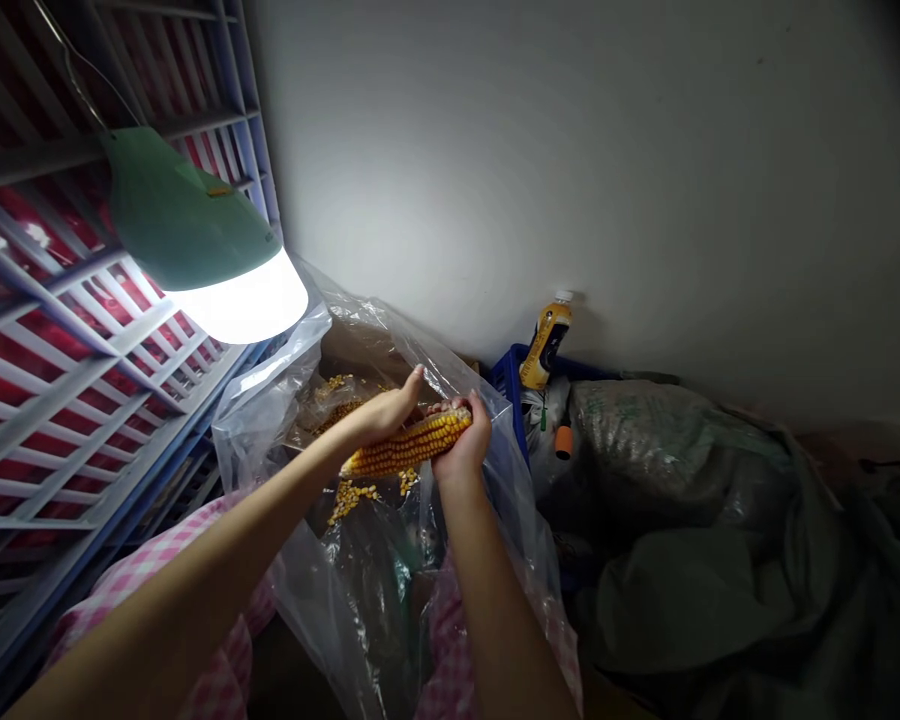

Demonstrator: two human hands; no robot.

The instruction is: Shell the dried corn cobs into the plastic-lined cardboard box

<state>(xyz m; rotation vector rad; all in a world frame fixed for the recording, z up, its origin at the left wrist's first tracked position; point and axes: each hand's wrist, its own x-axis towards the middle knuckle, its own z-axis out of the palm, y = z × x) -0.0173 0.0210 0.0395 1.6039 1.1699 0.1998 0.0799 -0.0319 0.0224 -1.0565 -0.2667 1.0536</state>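
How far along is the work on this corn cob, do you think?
Done: loose kernels lie in the clear plastic bag. In hand: the left hand and right hand grip the corn cob. Left: most of the cob still carries its orange-yellow kernels.

No legible text anywhere, label on the plastic drink bottle point(546, 340) too small to read

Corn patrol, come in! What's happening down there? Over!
Left hand and right hand on corn cob. Loose kernels in plastic bag. Lamp close by.
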